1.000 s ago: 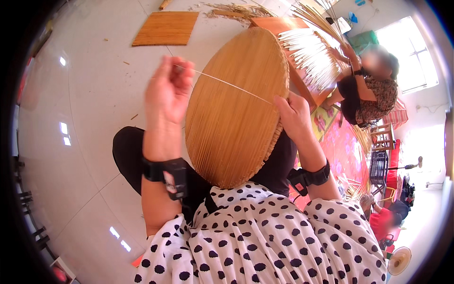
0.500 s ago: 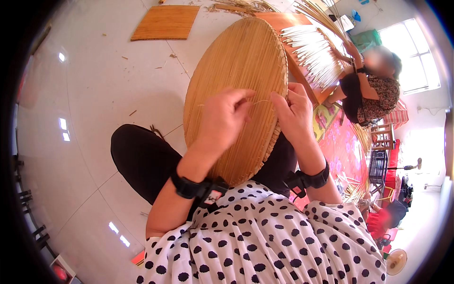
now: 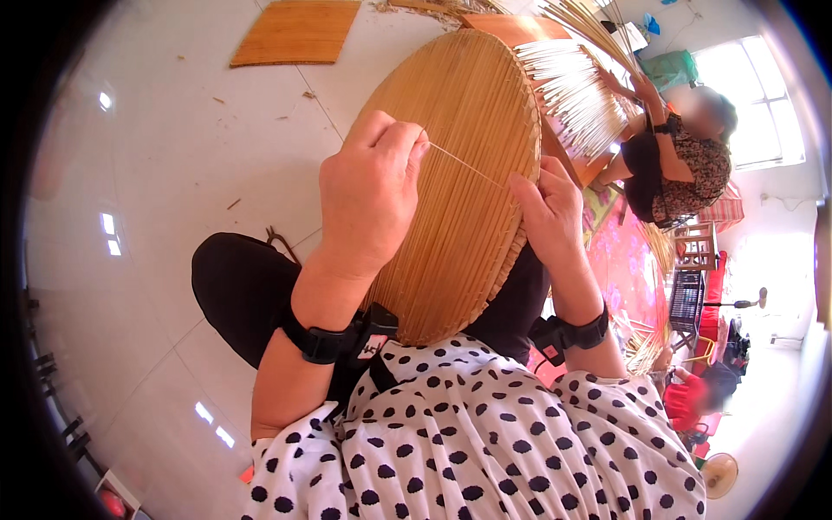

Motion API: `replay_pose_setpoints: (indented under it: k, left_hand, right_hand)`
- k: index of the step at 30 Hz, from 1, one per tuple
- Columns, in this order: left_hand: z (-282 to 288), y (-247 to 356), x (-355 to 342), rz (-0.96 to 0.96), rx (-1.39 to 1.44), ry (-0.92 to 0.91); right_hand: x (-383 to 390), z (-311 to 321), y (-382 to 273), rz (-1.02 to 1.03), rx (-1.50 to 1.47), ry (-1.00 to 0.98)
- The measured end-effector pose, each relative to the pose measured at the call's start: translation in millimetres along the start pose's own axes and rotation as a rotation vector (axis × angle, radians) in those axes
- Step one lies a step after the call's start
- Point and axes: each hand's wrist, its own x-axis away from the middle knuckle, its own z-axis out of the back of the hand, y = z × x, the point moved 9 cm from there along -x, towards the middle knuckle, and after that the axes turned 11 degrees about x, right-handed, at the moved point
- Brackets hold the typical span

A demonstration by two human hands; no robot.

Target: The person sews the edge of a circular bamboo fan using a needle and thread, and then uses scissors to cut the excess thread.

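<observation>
An oval woven bamboo panel with a stitched rim rests upright-tilted on my lap. My left hand is closed in a pinch on a thin pale thread, over the panel's left-middle part. The thread runs taut across the face to the right rim, where my right hand grips the edge, thumb on top beside the thread. My right fingertips behind the rim are hidden.
A square bamboo board lies on the tiled floor ahead. At right, a person handles long strips by a bundle of pale sticks. Another person in red sits farther back, near a black crate and a pink mat.
My left hand first moved in toward the right rim as the thread slackened, then moved up and left, drawing it taut again. My right hand stays on the rim.
</observation>
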Motion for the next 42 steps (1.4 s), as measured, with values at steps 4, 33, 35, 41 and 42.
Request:
replay_pose_setpoints:
  k: [4, 33, 35, 41, 42]
  left_hand:
    - [2, -6, -1, 0.014, 0.204, 0.089]
    - [71, -25, -18, 0.480, 0.311, 0.052]
    - [51, -28, -4, 0.570, 0.533, 0.012]
    - [-19, -31, 32, 0.622, 0.825, -0.214]
    - [-26, -34, 36, 0.610, 0.793, -0.238]
  right_hand:
    - [2, -3, -10, -0.038, 0.004, -0.049]
    - [16, -19, 14, -0.287, -0.106, -0.095]
    - [16, -19, 12, -0.271, -0.102, -0.064]
    - [19, -23, 6, -0.219, -0.093, -0.050]
    - [20, -23, 7, -0.210, -0.114, -0.047]
